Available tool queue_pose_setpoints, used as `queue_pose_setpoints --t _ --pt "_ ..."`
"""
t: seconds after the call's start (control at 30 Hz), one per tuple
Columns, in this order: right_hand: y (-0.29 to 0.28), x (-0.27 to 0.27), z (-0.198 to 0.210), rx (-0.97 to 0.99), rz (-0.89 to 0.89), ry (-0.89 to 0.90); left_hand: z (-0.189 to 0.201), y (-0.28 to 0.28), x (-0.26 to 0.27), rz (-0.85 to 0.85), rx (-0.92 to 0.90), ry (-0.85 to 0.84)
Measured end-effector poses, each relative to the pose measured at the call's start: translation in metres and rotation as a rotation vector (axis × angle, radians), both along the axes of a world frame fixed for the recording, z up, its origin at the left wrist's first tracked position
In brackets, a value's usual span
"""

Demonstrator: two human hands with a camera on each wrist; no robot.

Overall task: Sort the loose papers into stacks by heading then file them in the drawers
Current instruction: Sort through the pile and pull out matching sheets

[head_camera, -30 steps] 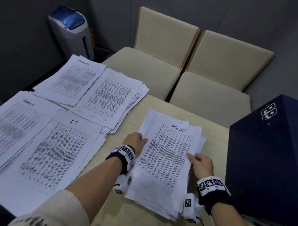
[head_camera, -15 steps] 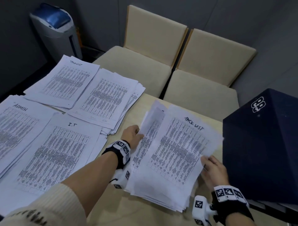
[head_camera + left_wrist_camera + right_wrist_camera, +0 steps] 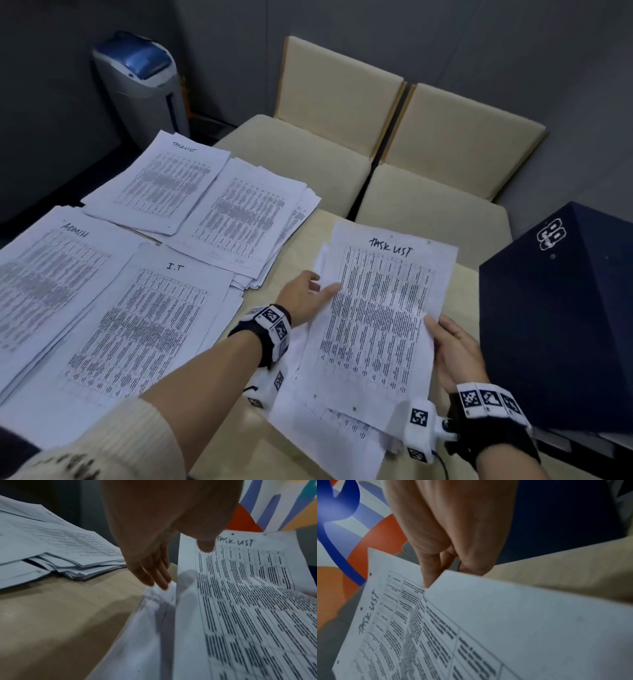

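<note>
A printed sheet headed "TASK LIST" (image 3: 380, 318) (image 3: 248, 601) (image 3: 402, 615) is raised a little over the loose pile (image 3: 342, 435) near the table's right end. My right hand (image 3: 448, 346) (image 3: 445, 547) pinches its right edge. At the sheet's left edge is my left hand (image 3: 308, 294) (image 3: 154, 568), thumb tip lying on the sheet, straight fingers on the pile paper beside it. To the left lie sorted stacks: "TASK LIST" (image 3: 161, 181), an unheaded one (image 3: 246, 219), "ADMIN" (image 3: 44, 274) and "I.T" (image 3: 144, 325). The dark blue drawer cabinet (image 3: 565, 308) stands just right of my right hand.
Two beige chairs (image 3: 342, 120) are pushed against the table's far edge. A grey bin with a blue lid (image 3: 140, 78) stands on the floor at the back left. Bare tan tabletop (image 3: 233, 442) shows between the I.T stack and the loose pile.
The right hand lifted the top sheet off the pile and swung it right, then brought it back left over the pile. My left thumb now lies on its left edge.
</note>
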State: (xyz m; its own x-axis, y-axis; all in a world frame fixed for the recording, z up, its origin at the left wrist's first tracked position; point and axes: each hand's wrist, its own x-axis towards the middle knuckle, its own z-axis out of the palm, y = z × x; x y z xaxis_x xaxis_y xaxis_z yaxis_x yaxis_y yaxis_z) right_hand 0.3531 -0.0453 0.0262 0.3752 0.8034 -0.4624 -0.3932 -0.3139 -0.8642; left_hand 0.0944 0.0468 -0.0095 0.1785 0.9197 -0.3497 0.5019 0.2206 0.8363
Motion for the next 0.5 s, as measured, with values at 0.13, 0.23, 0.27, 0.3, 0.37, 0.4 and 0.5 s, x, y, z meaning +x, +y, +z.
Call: queue_pose_setpoints --t 0.13,0.23,0.27,0.3,0.37,0.4,0.5 --pt "0.018 0.002 0.008 0.048 -0.006 0.027 -0.009 -0.009 -0.006 -0.004 -0.175 -0.021" --pt "0.026 -0.001 0.009 0.043 -0.006 0.074 -0.008 -0.026 -0.018 0.066 -0.255 -0.114" --pt "0.029 -0.005 0.007 0.038 -0.001 0.081 -0.010 -0.030 -0.025 0.091 -0.247 -0.139" --pt "0.031 -0.010 0.003 0.037 0.005 0.077 -0.009 -0.036 -0.033 0.131 -0.221 -0.162" --pt "0.035 -0.027 -0.004 0.024 0.025 0.059 -0.007 -0.047 -0.053 0.239 -0.203 -0.181" --pt "0.037 -0.038 -0.007 0.017 0.057 0.046 -0.005 -0.051 -0.066 0.293 -0.211 -0.192" --pt "0.037 -0.075 -0.018 -0.082 0.185 0.013 0.014 -0.069 -0.116 0.384 -0.167 -0.180"
